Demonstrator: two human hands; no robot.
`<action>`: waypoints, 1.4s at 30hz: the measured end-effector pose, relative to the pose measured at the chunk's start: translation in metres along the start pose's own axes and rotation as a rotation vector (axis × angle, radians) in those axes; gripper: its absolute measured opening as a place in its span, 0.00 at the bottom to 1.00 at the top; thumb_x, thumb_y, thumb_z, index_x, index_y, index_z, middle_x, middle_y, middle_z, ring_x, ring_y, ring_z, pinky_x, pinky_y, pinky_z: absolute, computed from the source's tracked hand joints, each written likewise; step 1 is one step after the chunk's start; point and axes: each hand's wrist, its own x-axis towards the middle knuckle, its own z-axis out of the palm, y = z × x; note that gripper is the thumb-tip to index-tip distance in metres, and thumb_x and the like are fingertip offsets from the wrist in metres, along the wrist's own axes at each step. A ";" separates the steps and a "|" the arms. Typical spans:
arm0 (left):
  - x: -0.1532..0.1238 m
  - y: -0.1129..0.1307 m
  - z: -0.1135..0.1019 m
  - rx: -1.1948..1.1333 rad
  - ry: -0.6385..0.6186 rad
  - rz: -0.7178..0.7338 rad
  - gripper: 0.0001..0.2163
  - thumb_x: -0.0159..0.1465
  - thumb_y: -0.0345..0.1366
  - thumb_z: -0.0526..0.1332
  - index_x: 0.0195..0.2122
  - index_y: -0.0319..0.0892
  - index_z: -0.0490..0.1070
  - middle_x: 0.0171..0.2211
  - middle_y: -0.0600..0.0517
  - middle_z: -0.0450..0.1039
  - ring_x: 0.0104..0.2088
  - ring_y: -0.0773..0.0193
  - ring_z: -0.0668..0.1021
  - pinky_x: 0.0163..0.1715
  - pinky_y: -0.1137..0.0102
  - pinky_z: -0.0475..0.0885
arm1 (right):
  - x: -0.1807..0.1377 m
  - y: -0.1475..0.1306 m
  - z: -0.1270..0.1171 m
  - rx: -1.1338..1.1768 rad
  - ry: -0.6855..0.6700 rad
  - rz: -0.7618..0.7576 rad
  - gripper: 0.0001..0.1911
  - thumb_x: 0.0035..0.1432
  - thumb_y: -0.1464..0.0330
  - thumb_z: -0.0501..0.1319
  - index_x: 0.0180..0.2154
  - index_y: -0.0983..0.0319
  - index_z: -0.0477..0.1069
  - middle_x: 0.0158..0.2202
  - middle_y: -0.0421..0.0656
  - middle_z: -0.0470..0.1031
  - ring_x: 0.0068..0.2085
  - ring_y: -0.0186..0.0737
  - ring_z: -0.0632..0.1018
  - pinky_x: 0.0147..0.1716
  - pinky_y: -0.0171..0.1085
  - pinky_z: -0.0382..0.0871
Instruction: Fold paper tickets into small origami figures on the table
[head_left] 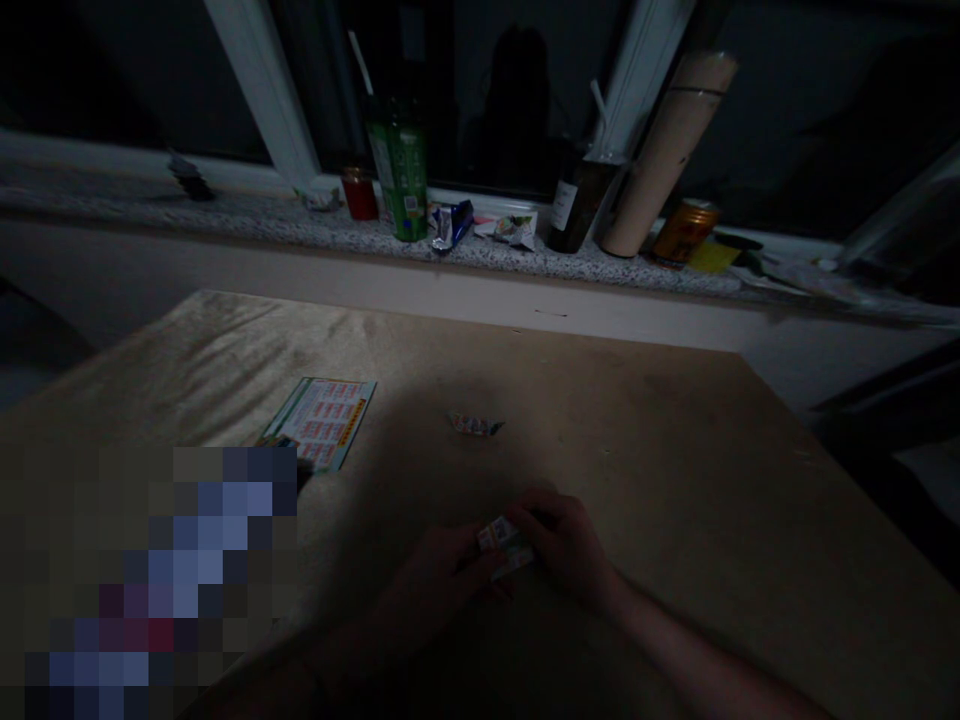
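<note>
In dim light near the front of the table, both hands are closed on one small printed paper [507, 545], pale with coloured print. My left hand [450, 565] pinches its left side, while the fingers of my right hand [559, 540] grip its upper right edge. Whether it is a folded sheet or a wrapper, I cannot tell. Beyond the hands lies a small twisted candy wrapper [476, 425]; whether anything is inside is unclear. To the left, a printed card [324, 415] with red blocks, resembling a calendar, rests flat on the table.
The brown tabletop [660, 450] reaches a granite windowsill [285, 220]. On the sill stand a red jar [359, 194], a green cup [409, 180], a dark bottle [574, 210], a leaning beige tube [667, 150] and an orange can [684, 232]. A pixelated patch covers the lower left.
</note>
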 end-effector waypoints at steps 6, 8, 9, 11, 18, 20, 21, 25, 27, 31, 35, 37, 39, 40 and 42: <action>0.001 -0.003 0.001 -0.042 -0.008 0.003 0.12 0.64 0.41 0.55 0.36 0.38 0.73 0.29 0.50 0.78 0.30 0.59 0.79 0.31 0.71 0.71 | 0.000 -0.004 0.002 -0.045 0.037 -0.001 0.15 0.57 0.61 0.57 0.23 0.63 0.70 0.20 0.37 0.67 0.23 0.32 0.67 0.22 0.31 0.61; 0.001 -0.004 0.001 -0.076 -0.002 0.000 0.12 0.63 0.42 0.56 0.36 0.38 0.73 0.29 0.51 0.77 0.30 0.59 0.79 0.31 0.71 0.71 | 0.002 -0.006 0.002 -0.053 -0.008 0.002 0.17 0.58 0.60 0.56 0.22 0.62 0.67 0.19 0.36 0.64 0.22 0.32 0.65 0.21 0.30 0.59; 0.001 -0.003 0.001 -0.088 -0.004 0.000 0.12 0.63 0.42 0.56 0.36 0.39 0.73 0.29 0.51 0.77 0.30 0.60 0.79 0.31 0.71 0.70 | 0.002 -0.006 0.002 -0.059 -0.041 -0.002 0.18 0.58 0.59 0.55 0.22 0.62 0.65 0.19 0.36 0.62 0.22 0.31 0.65 0.21 0.30 0.58; 0.001 -0.002 0.001 -0.096 -0.015 0.013 0.12 0.63 0.43 0.57 0.36 0.39 0.73 0.29 0.52 0.77 0.31 0.60 0.79 0.31 0.72 0.70 | 0.003 -0.006 0.002 -0.067 -0.120 -0.011 0.20 0.60 0.58 0.52 0.22 0.62 0.64 0.20 0.36 0.61 0.22 0.31 0.64 0.20 0.30 0.57; -0.002 0.000 0.001 -0.029 -0.020 0.039 0.16 0.64 0.46 0.54 0.32 0.38 0.73 0.27 0.53 0.74 0.28 0.62 0.76 0.29 0.74 0.67 | 0.002 -0.001 0.001 -0.179 -0.238 -0.102 0.25 0.64 0.54 0.46 0.23 0.62 0.65 0.20 0.37 0.64 0.23 0.31 0.66 0.22 0.30 0.58; -0.003 -0.001 0.001 -0.008 -0.002 0.048 0.20 0.65 0.48 0.50 0.31 0.38 0.73 0.26 0.53 0.74 0.29 0.62 0.75 0.29 0.74 0.67 | 0.003 -0.001 0.001 -0.222 -0.227 -0.144 0.27 0.65 0.54 0.45 0.22 0.63 0.65 0.19 0.37 0.65 0.22 0.31 0.66 0.23 0.30 0.59; -0.003 -0.001 0.001 0.005 0.020 0.052 0.21 0.66 0.48 0.48 0.31 0.38 0.73 0.26 0.53 0.74 0.29 0.62 0.75 0.30 0.73 0.67 | 0.003 -0.002 0.000 -0.232 -0.226 -0.162 0.27 0.65 0.53 0.44 0.22 0.63 0.65 0.19 0.37 0.65 0.22 0.31 0.66 0.24 0.30 0.59; -0.002 -0.001 -0.001 0.040 0.082 0.078 0.19 0.67 0.47 0.48 0.35 0.39 0.73 0.29 0.53 0.75 0.31 0.62 0.76 0.32 0.73 0.67 | 0.003 -0.004 -0.001 -0.186 -0.258 -0.225 0.27 0.65 0.54 0.45 0.22 0.63 0.65 0.20 0.38 0.65 0.22 0.31 0.66 0.24 0.30 0.60; -0.001 0.000 -0.003 0.048 0.053 0.104 0.19 0.68 0.46 0.47 0.35 0.40 0.73 0.29 0.53 0.76 0.31 0.62 0.76 0.33 0.73 0.67 | 0.002 -0.004 -0.001 -0.126 -0.278 -0.201 0.27 0.65 0.54 0.45 0.23 0.63 0.66 0.20 0.38 0.65 0.22 0.30 0.67 0.23 0.30 0.59; -0.001 0.002 -0.004 0.062 0.106 0.112 0.17 0.67 0.44 0.48 0.32 0.40 0.72 0.28 0.53 0.76 0.30 0.62 0.76 0.32 0.73 0.66 | 0.001 -0.002 -0.001 -0.043 -0.270 -0.131 0.25 0.63 0.53 0.49 0.23 0.63 0.68 0.19 0.37 0.66 0.22 0.30 0.67 0.22 0.29 0.59; -0.002 0.003 -0.004 0.050 0.155 0.103 0.17 0.67 0.44 0.48 0.31 0.40 0.71 0.26 0.53 0.75 0.29 0.63 0.75 0.31 0.73 0.66 | 0.002 0.000 -0.003 -0.026 -0.340 -0.130 0.24 0.63 0.54 0.50 0.24 0.64 0.69 0.20 0.37 0.67 0.22 0.30 0.67 0.23 0.29 0.60; -0.001 0.003 -0.004 0.050 0.145 0.097 0.17 0.67 0.44 0.48 0.30 0.40 0.70 0.25 0.54 0.74 0.28 0.63 0.74 0.29 0.74 0.66 | 0.003 -0.001 -0.005 -0.009 -0.369 -0.121 0.24 0.64 0.55 0.49 0.25 0.64 0.70 0.21 0.37 0.68 0.23 0.30 0.67 0.24 0.28 0.61; 0.000 0.003 -0.005 0.041 0.130 0.079 0.18 0.67 0.45 0.48 0.28 0.40 0.70 0.25 0.54 0.72 0.27 0.64 0.73 0.28 0.74 0.65 | 0.004 -0.002 -0.006 0.022 -0.390 -0.112 0.23 0.64 0.56 0.49 0.26 0.64 0.70 0.21 0.38 0.69 0.23 0.30 0.68 0.24 0.29 0.62; 0.000 0.003 -0.006 0.035 0.121 0.074 0.18 0.66 0.45 0.49 0.29 0.40 0.70 0.25 0.54 0.72 0.27 0.64 0.73 0.28 0.74 0.65 | 0.004 -0.002 -0.006 0.039 -0.394 -0.111 0.23 0.64 0.56 0.50 0.26 0.64 0.71 0.21 0.38 0.69 0.23 0.30 0.69 0.24 0.29 0.62; 0.001 0.002 -0.006 0.034 0.117 0.079 0.18 0.66 0.45 0.49 0.30 0.40 0.71 0.26 0.54 0.72 0.29 0.64 0.73 0.29 0.74 0.65 | 0.004 -0.001 -0.006 0.064 -0.383 -0.106 0.23 0.62 0.56 0.52 0.25 0.64 0.72 0.21 0.38 0.70 0.23 0.30 0.69 0.24 0.29 0.62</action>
